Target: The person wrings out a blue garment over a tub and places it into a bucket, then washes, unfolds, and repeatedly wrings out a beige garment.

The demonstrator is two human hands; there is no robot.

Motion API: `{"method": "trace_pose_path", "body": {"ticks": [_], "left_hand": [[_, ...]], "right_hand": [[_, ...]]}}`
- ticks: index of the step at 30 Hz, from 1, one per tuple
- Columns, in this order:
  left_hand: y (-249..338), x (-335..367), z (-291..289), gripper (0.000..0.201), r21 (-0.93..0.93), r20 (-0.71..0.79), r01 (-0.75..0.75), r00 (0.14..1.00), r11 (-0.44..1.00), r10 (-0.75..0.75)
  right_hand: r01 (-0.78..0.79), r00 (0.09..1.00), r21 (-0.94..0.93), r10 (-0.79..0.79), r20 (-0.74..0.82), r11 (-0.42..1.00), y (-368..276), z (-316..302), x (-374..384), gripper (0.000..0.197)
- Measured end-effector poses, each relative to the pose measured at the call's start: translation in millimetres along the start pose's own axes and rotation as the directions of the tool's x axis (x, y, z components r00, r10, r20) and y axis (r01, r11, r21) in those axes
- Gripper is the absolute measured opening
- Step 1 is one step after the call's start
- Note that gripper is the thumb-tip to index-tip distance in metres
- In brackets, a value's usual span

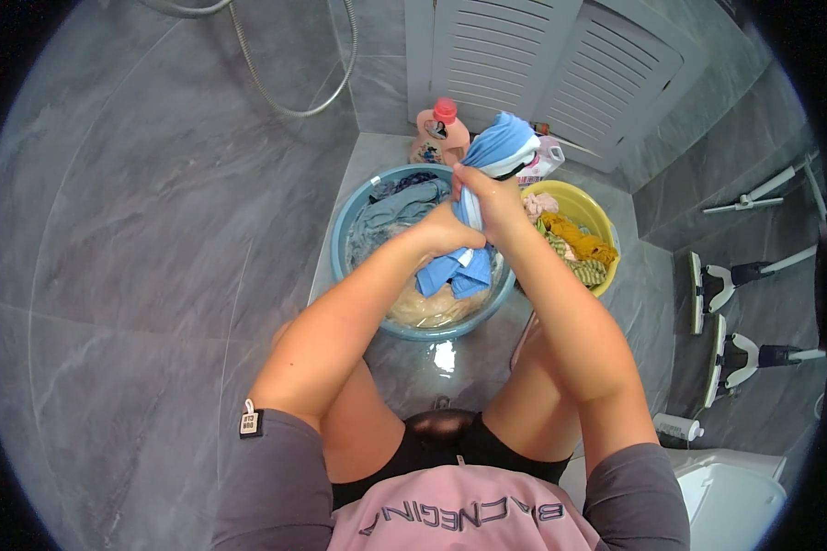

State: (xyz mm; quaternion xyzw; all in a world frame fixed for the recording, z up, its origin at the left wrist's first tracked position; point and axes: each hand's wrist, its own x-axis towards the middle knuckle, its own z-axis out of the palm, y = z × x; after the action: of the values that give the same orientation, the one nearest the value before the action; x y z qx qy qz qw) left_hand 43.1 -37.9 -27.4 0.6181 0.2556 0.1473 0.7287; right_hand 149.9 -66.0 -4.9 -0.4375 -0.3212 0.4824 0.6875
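Both my hands grip a light blue garment with white parts (pixel 503 145) above a blue washbasin (pixel 342 223). My left hand (pixel 447 230) is closed round its bunched lower part, whose loose end hangs over the basin. Farther up, my right hand (pixel 489 197) is wrapped round the same cloth, and the upper end bulges out beyond it. In the basin, grey-blue clothes (pixel 390 218) and a beige cloth (pixel 432 309) lie in water. The fingers of both hands are partly hidden by the cloth.
Right of the basin stands a yellow tub (pixel 601 217) with mustard, striped and pink clothes. Behind are a pink bottle with a red cap (pixel 444 119) and a white-pink bottle (pixel 549 158). A grey louvred cabinet (pixel 515 60), shower hose (pixel 296 112) and mop heads (pixel 719 360) are around.
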Motion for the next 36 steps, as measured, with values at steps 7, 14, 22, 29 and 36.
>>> {"method": "trace_pose_path", "body": {"ticks": [7, 14, 22, 29, 36], "left_hand": [[-70, 30, -9, 0.051, 0.524, -0.223, -0.002, 0.965, 0.852, 0.139], [-53, 14, 2, 0.057, 0.722, -0.261, 0.247, 0.962, 0.646, -0.075], [12, 0, -27, 0.045, 0.061, -0.354, -0.150, 0.921, 0.987, 0.162], [21, -7, -18, 0.039, -0.071, -0.395, -0.306, 0.882, 0.949, 0.255], [29, -7, -13, 0.030, -0.052, -0.244, -0.299, 0.929, 0.953, 0.278]], "right_hand": [[0.176, 0.951, -0.644, -0.297, -0.084, 0.744, 35, 6, 2, 0.030], [0.132, 0.941, -0.903, -0.339, -0.017, 0.410, 55, -8, -2, 0.042], [0.066, 0.922, -0.542, 0.157, 0.355, 0.838, 11, -29, -3, 0.090], [-0.602, 0.652, -0.066, 0.537, 0.535, 0.796, 13, -11, -26, 0.058], [-0.605, 0.695, -0.054, 0.559, 0.452, 0.795, 16, -5, -37, 0.026]]}}
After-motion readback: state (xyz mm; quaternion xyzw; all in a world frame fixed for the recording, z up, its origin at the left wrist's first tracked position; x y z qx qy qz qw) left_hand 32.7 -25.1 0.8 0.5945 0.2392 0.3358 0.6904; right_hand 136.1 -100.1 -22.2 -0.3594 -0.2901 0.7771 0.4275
